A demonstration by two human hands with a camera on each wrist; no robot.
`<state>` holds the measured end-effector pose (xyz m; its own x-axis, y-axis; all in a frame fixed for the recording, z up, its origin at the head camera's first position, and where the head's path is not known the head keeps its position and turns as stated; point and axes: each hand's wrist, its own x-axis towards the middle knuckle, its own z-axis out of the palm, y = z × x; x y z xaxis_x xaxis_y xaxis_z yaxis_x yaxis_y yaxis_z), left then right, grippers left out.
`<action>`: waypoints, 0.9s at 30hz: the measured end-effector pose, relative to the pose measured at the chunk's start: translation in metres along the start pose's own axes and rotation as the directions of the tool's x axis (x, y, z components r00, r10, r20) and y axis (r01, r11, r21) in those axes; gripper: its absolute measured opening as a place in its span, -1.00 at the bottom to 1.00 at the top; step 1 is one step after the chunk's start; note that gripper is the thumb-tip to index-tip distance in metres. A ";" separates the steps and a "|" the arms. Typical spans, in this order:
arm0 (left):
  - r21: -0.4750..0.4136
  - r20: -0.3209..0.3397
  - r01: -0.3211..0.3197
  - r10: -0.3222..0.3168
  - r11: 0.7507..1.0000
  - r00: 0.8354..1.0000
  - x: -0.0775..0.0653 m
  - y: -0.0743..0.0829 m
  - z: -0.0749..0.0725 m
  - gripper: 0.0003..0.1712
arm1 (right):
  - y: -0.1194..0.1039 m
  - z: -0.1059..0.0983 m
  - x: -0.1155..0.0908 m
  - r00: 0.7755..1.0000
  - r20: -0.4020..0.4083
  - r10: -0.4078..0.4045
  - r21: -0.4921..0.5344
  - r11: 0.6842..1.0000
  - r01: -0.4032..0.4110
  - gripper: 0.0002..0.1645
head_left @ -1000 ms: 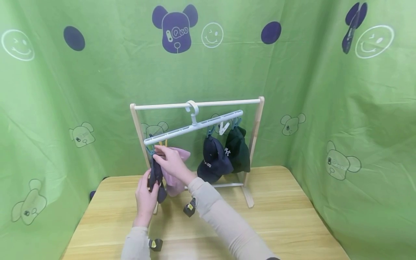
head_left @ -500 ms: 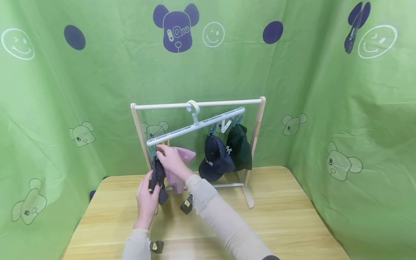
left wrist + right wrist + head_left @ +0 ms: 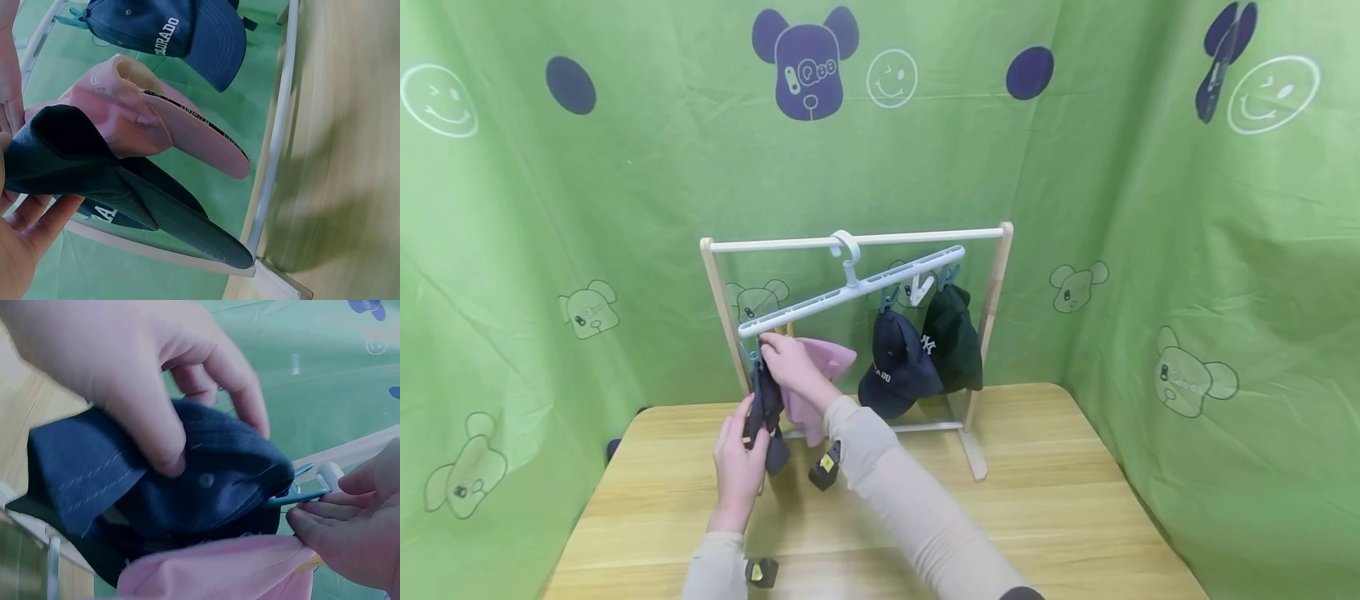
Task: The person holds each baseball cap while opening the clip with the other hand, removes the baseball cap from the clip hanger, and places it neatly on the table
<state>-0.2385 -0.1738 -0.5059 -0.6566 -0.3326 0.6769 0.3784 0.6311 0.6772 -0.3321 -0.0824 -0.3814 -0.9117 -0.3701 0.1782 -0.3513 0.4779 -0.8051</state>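
My left hand (image 3: 739,462) grips a dark navy cap (image 3: 144,194) between thumb and fingers, near the left end of a tilted pale blue hanger (image 3: 850,290). A teal clothespin (image 3: 297,496) under the hanger's end clamps the cap's edge, its two arms spread apart. My right hand (image 3: 793,364) is right beside this clothespin, fingers fairly straight, fingertips at its end. Just behind hangs a pink cap (image 3: 119,112), partly hidden by the right hand in the head view. A navy COLORADO cap (image 3: 895,367) and a dark green cap (image 3: 953,346) hang further right.
The hanger hooks over the white bar of a wooden rack (image 3: 992,308) standing on a wood-grain table (image 3: 1060,500). A white clothespin (image 3: 917,290) hangs between the two right-hand caps. Green printed curtains (image 3: 662,167) surround the table.
The hanger's left end and the navy cap have shifted slightly right. My right hand has moved a little right of the teal clothespin. The pink cap has swung slightly right.
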 end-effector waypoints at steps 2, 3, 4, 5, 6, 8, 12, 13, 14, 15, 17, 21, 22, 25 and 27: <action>0.002 -0.003 0.003 -0.003 1.000 1.000 0.000 0.001 -0.001 -0.38 | -0.001 -0.001 0.000 0.999 0.037 0.018 0.065 0.998 -0.021 -0.50; 0.001 -0.003 0.004 -0.004 1.000 1.000 0.000 0.001 -0.001 -0.38 | -0.001 -0.001 0.000 0.998 0.056 0.026 0.099 0.995 -0.032 -0.49; 0.000 -0.003 0.005 -0.005 1.000 1.000 0.000 0.002 -0.001 -0.38 | -0.001 -0.001 0.000 0.997 0.073 0.033 0.125 0.991 -0.042 -0.49; 0.000 -0.003 0.007 -0.007 1.000 1.000 0.000 0.002 -0.002 -0.38 | -0.001 0.000 0.000 0.996 0.081 0.037 0.141 0.989 -0.048 -0.49; 0.000 -0.002 0.008 -0.008 1.000 1.000 -0.001 0.002 -0.002 -0.38 | 0.000 0.000 0.000 0.996 0.083 0.037 0.154 0.987 -0.050 -0.49; 0.000 -0.003 0.009 -0.009 1.000 1.000 -0.002 0.002 -0.003 -0.38 | 0.003 0.002 0.000 0.996 0.080 0.042 0.178 0.982 -0.056 -0.50; 0.008 -0.010 0.001 -0.001 1.000 1.000 -0.003 0.001 -0.003 -0.38 | 0.005 0.006 0.000 0.996 0.064 0.056 0.278 0.958 -0.072 -0.53; 0.007 -0.012 -0.002 0.002 1.000 1.000 -0.003 0.000 -0.003 -0.38 | 0.005 0.007 0.000 0.995 0.073 0.065 0.318 0.944 -0.085 -0.55; 0.007 -0.014 -0.005 0.005 1.000 1.000 -0.004 0.000 -0.003 -0.38 | 0.006 0.008 0.000 0.993 0.087 0.078 0.370 0.923 -0.104 -0.56; 0.008 -0.014 -0.008 0.008 1.000 1.000 -0.004 0.000 -0.003 -0.38 | 0.006 0.009 0.001 0.991 0.097 0.090 0.409 0.904 -0.123 -0.57; 0.006 -0.016 -0.013 0.013 1.000 1.000 -0.004 -0.001 -0.004 -0.38 | 0.006 0.011 0.001 0.986 0.113 0.120 0.468 0.869 -0.159 -0.58; 0.009 -0.028 -0.020 0.020 1.000 0.999 -0.005 -0.002 -0.004 -0.37 | 0.008 0.015 0.006 0.984 0.080 0.157 0.505 0.845 -0.176 -0.59; 0.009 -0.032 -0.020 0.021 1.000 0.999 -0.005 -0.002 -0.005 -0.37 | 0.009 0.016 0.007 0.985 0.065 0.160 0.498 0.850 -0.171 -0.60; 0.016 -0.044 -0.024 0.024 1.000 0.999 -0.005 -0.003 -0.006 -0.37 | 0.012 0.019 0.011 0.987 0.019 0.159 0.486 0.861 -0.148 -0.62; 0.022 -0.049 -0.029 0.030 0.999 0.998 -0.005 -0.003 -0.007 -0.38 | 0.014 0.020 0.012 0.988 -0.006 0.152 0.491 0.862 -0.129 -0.63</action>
<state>-0.2321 -0.1786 -0.5090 -0.6120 -0.3477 0.7103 0.3828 0.6557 0.6508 -0.3435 -0.0964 -0.4022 -0.9558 -0.2885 0.0574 -0.0805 0.0686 -0.9944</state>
